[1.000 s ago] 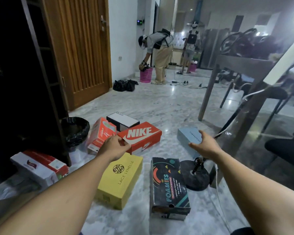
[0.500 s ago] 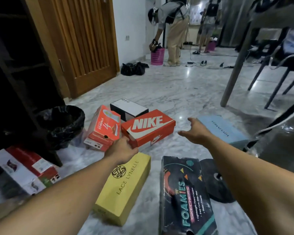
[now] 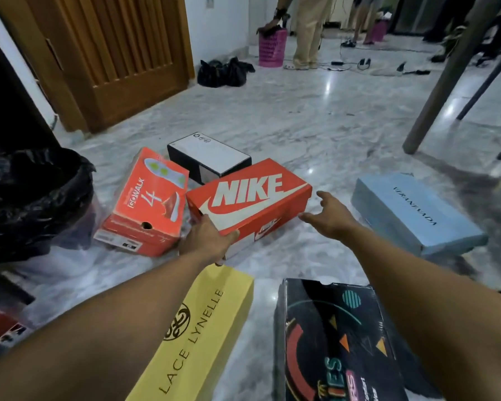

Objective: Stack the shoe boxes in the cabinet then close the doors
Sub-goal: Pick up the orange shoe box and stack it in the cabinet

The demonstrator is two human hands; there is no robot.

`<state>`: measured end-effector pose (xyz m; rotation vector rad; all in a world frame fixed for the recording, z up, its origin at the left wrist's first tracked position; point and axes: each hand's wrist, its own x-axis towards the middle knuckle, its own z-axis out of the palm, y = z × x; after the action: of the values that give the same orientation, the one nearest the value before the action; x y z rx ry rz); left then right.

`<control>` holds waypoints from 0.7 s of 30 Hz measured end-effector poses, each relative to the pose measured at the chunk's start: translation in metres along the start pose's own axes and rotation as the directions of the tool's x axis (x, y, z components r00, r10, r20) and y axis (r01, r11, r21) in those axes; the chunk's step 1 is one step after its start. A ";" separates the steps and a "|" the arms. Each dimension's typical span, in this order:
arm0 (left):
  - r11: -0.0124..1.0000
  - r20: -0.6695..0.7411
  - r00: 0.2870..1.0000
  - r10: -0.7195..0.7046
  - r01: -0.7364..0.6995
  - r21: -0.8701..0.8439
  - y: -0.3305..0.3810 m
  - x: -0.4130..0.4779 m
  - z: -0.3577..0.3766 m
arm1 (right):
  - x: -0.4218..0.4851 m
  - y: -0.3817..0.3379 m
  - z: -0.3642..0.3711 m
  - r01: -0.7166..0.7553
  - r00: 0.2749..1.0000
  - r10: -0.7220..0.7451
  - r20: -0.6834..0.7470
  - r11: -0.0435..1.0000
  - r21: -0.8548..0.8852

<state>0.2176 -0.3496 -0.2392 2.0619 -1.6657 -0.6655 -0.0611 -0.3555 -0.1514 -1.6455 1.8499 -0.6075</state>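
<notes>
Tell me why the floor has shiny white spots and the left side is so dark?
Head view: the glossy floor mirrors bright light as glare. Head view, left edge: the cabinet sits in deep shadow, its inside unreadable. Head view, middle: the orange box is well lit and sharp.

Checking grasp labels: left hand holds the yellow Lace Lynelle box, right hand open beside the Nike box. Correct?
No. Head view: the left hand holds the near corner of the Nike box, not the yellow Lace Lynelle box. The right hand is open beside it.
</notes>
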 end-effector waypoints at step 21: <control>0.961 0.260 0.955 0.140 -0.067 -0.270 -0.012 0.051 0.002 | 0.069 0.091 0.035 -0.133 0.989 0.142 -0.031 0.971 0.199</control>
<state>0.2345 -0.3970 -0.2532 1.7463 -1.7147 -1.1142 -0.1074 -0.4100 -0.2471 -1.3743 1.8535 -0.7465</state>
